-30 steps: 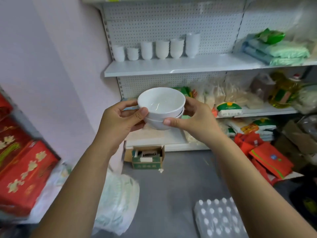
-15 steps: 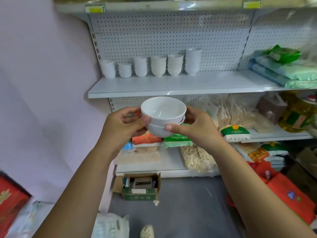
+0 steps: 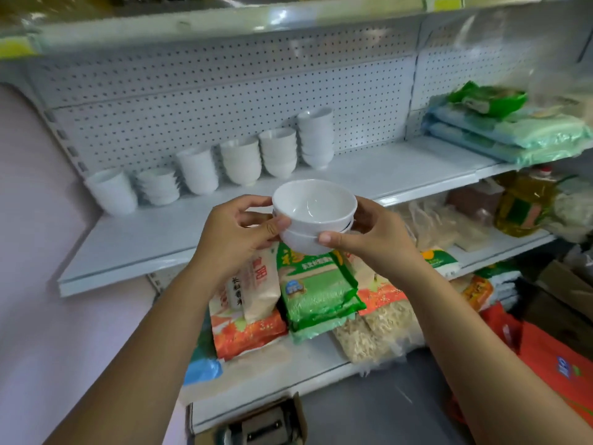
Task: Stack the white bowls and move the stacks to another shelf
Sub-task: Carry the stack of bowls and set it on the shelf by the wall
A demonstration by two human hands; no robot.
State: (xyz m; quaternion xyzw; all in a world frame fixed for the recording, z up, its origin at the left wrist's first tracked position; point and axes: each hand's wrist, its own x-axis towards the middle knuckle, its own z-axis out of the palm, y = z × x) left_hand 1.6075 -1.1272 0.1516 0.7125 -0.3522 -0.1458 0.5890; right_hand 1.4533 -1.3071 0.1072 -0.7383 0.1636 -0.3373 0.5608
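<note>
A small stack of white bowls (image 3: 313, 213), one nested in another, is held in front of me at shelf-edge height. My left hand (image 3: 237, 234) grips its left side and my right hand (image 3: 375, 239) grips its right side, thumbs on the near wall. Behind it, on the white shelf (image 3: 154, 239), several stacks of white bowls (image 3: 244, 160) stand in a row along the pegboard back. The tallest stack (image 3: 316, 138) is at the right end of the row.
Blue-green packets (image 3: 510, 133) lie at the right end of the same shelf. The shelf below holds bags of rice and noodles (image 3: 317, 290) and an oil bottle (image 3: 526, 203). A cardboard box (image 3: 256, 425) and red bags (image 3: 552, 358) sit on the floor.
I have come closer to the shelving and the view has tilted up. The held bowls now sit level with the front edge of the bowl shelf; both hands keep the same grip.
</note>
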